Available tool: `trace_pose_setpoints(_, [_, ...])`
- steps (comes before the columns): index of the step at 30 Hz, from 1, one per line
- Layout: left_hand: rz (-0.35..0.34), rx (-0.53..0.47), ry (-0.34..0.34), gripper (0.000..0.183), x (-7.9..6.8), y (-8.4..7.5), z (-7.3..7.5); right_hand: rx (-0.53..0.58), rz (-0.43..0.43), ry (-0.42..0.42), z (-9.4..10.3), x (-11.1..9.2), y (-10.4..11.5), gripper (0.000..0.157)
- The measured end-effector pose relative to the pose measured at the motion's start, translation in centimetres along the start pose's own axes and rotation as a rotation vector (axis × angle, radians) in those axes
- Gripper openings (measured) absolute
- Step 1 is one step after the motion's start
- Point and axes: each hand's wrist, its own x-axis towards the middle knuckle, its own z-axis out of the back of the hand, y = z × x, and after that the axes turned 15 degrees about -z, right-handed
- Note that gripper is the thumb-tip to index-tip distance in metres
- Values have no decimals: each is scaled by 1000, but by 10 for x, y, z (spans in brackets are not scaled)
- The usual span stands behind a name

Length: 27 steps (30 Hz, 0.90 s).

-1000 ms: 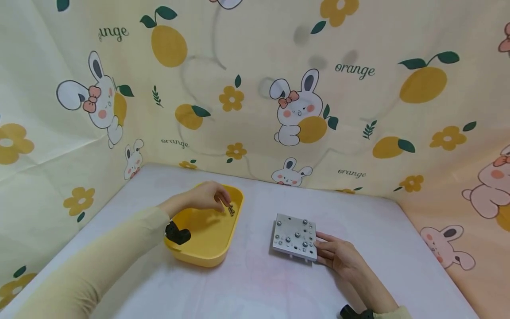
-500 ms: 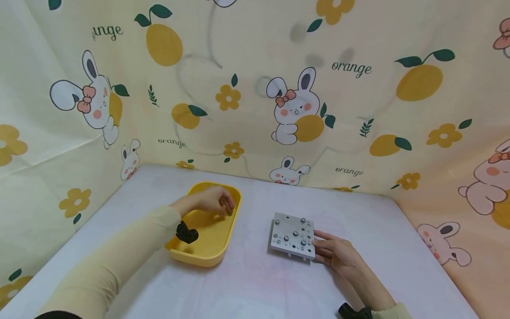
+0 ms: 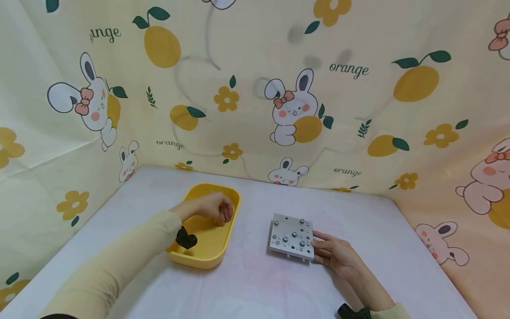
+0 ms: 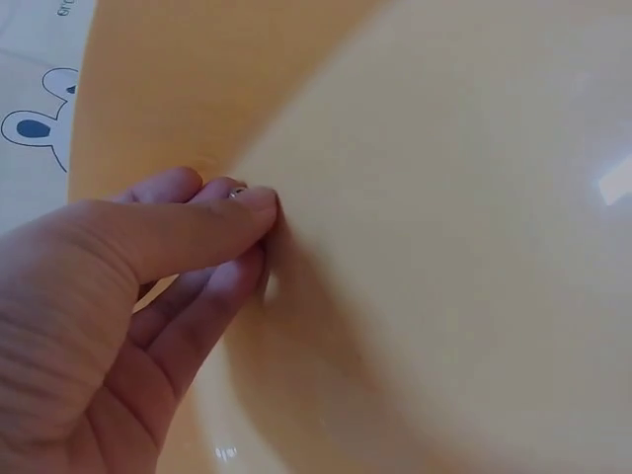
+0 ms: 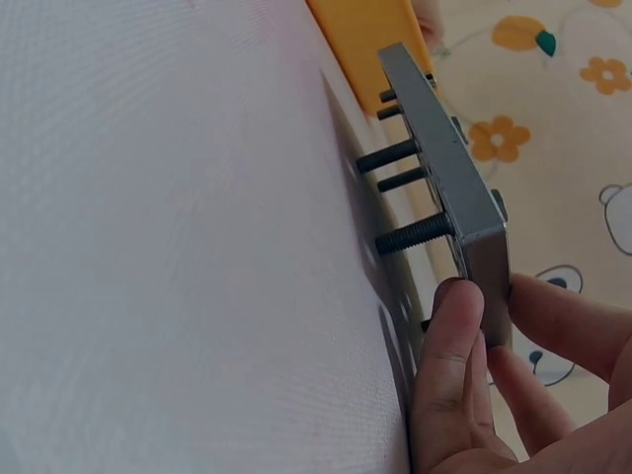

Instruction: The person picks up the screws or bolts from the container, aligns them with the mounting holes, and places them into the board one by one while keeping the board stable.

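My left hand (image 3: 213,207) reaches into the yellow tray (image 3: 207,246), low near its right wall. In the left wrist view the thumb and fingers pinch a small screw (image 4: 238,192); only a shiny bit of it shows, the rest lies hidden in the fingers. My right hand (image 3: 338,254) grips the right edge of a square metal plate (image 3: 284,229), thumb on one face and fingers on the other. Several screw heads stand on the plate's top. In the right wrist view, threaded screw ends (image 5: 413,234) stick out underneath, close over the table.
The white table (image 3: 247,283) lies under the tray and plate, with a gap between them. A printed cloth (image 3: 247,110) with rabbits and oranges hangs along the back and sides. Black straps (image 3: 186,238) sit on both wrists.
My left hand has closed over the screws seen by its fingertips in the tray, and its fingers are now more curled. The right hand and the plate stay in place.
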Motion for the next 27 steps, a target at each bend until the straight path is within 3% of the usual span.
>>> trace_pose_setpoints(6, [-26, 40, 15, 21, -1, -2, -1, 4, -3, -1, 1, 0, 0, 65])
trace_pose_setpoints(15, [-13, 38, 40, 23, -3, -6, -1, 3, 10, 7, 0, 0, 0, 66])
trace_pose_setpoints(27, [-84, 146, 23, 15, -9, -6, -1, 11, -3, -40, -2, 2, -1, 64])
